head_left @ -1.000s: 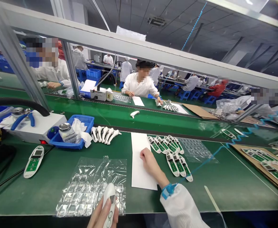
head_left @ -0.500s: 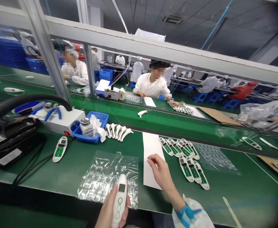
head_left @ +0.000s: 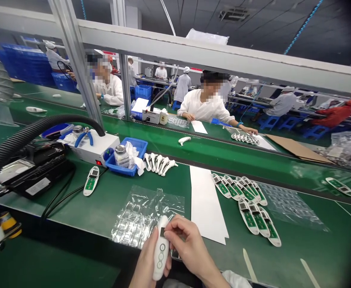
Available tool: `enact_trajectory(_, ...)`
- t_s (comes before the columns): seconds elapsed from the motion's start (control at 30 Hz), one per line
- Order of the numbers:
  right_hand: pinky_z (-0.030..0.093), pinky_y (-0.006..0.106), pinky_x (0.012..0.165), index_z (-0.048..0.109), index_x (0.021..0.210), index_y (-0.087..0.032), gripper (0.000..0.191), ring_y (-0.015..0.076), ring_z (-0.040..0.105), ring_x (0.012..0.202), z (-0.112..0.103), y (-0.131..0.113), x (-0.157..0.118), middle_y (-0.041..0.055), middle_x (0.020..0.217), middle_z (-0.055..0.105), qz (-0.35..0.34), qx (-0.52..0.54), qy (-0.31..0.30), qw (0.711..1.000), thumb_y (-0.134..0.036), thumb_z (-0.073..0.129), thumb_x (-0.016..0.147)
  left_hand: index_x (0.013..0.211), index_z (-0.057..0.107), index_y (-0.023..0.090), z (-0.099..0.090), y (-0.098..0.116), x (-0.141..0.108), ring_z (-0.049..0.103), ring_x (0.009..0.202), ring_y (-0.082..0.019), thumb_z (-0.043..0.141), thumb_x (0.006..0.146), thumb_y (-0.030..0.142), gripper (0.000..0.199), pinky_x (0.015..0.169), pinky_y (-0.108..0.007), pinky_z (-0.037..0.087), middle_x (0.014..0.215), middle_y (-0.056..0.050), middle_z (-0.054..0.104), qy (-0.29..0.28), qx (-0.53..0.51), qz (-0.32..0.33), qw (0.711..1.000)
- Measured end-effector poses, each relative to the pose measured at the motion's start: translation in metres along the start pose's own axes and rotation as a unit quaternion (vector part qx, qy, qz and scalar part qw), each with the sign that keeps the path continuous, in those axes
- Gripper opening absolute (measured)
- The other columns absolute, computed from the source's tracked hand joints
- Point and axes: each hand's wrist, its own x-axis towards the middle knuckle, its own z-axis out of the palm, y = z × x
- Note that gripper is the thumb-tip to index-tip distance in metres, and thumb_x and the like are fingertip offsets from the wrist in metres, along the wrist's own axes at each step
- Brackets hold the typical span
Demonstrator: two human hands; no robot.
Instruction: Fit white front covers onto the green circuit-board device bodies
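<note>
My left hand [head_left: 147,256] is wrapped round a white handheld device [head_left: 160,266] with a small dark screen and round buttons, tilted upright near the table's front edge. The fingers of my right hand [head_left: 186,238] pinch together at the screen's right edge; whatever is between them is too small to make out. Under and behind the device lies a clear plastic sheet [head_left: 138,216] with rows of small square pieces. White paper [head_left: 205,200] lies to its right, beside several open white housings [head_left: 247,216] with green circuit boards.
Several white curved casings [head_left: 160,163] lie behind, beside a blue tray [head_left: 127,172] with a metal-topped jar. At left are a white box [head_left: 94,146], blue pliers [head_left: 84,138], a black hose [head_left: 43,120] and one housing [head_left: 90,182]. A co-worker [head_left: 207,104] sits across the green belt [head_left: 151,138].
My right hand has come from above the white paper to the device's screen, its fingertips now against it. My left hand still grips the device. The view has shifted left.
</note>
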Motion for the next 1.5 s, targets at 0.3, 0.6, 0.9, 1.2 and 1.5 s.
enact_trajectory(0.3, 0.042, 0.02, 0.049, 0.06, 0.073, -0.016, 0.012, 0.0078, 0.052, 0.052, 0.002, 0.0, 0.002, -0.0025, 0.074, 0.05, 0.026, 0.073, -0.002, 0.997, -0.022, 0.062, 0.084, 0.069, 0.057, 0.016, 0.0, 0.0, 0.001, 0.042, 0.038, -0.01, 0.045, 0.078, 0.072, 0.059, 0.04, -0.021, 0.031, 0.043, -0.001, 0.052, -0.004, 0.02, -0.005, 1.0)
enact_trajectory(0.6, 0.041, 0.02, 0.047, 0.059, 0.072, -0.016, 0.013, 0.0076, 0.052, 0.05, 0.001, 0.001, 0.001, -0.0026, 0.073, 0.05, 0.038, 0.091, -0.002, 0.995, -0.022, 0.063, 0.083, 0.072, 0.058, 0.014, -0.003, -0.004, 0.002, 0.044, 0.038, -0.01, 0.047, 0.082, 0.065, 0.053, 0.041, -0.02, 0.033, 0.044, -0.001, 0.053, -0.016, 0.012, -0.003, 1.0)
enact_trajectory(0.9, 0.041, 0.019, 0.045, 0.059, 0.071, -0.015, 0.013, 0.0071, 0.052, 0.048, 0.001, 0.005, 0.002, -0.0027, 0.073, 0.05, 0.038, 0.097, 0.001, 0.995, -0.022, 0.063, 0.082, 0.07, 0.057, 0.014, -0.002, -0.002, 0.001, 0.044, 0.037, -0.01, 0.045, 0.082, 0.065, 0.054, 0.04, -0.02, 0.031, 0.044, -0.001, 0.052, -0.021, 0.026, -0.003, 0.999)
enact_trajectory(1.2, 0.043, 0.02, 0.05, 0.056, 0.077, -0.018, 0.013, 0.0092, 0.053, 0.053, 0.003, 0.007, -0.004, -0.0027, 0.07, 0.051, 0.041, 0.05, 0.008, 0.998, -0.026, 0.062, 0.085, 0.078, 0.058, 0.015, -0.006, -0.006, -0.004, 0.049, 0.046, -0.013, 0.04, 0.077, 0.076, 0.064, 0.047, -0.023, 0.038, 0.05, -0.002, 0.056, 0.038, 0.091, 0.001, 0.995)
enact_trajectory(1.5, 0.039, 0.021, 0.049, 0.051, 0.093, -0.021, 0.021, 0.0088, 0.048, 0.051, 0.008, 0.005, -0.01, -0.003, 0.068, 0.053, 0.051, 0.125, -0.01, 0.991, -0.041, 0.054, 0.092, 0.075, 0.051, 0.018, -0.002, 0.006, -0.009, 0.041, 0.034, -0.007, 0.053, 0.075, 0.07, 0.052, 0.034, -0.018, 0.026, 0.05, 0.004, 0.049, -0.008, 0.181, 0.06, 0.982)
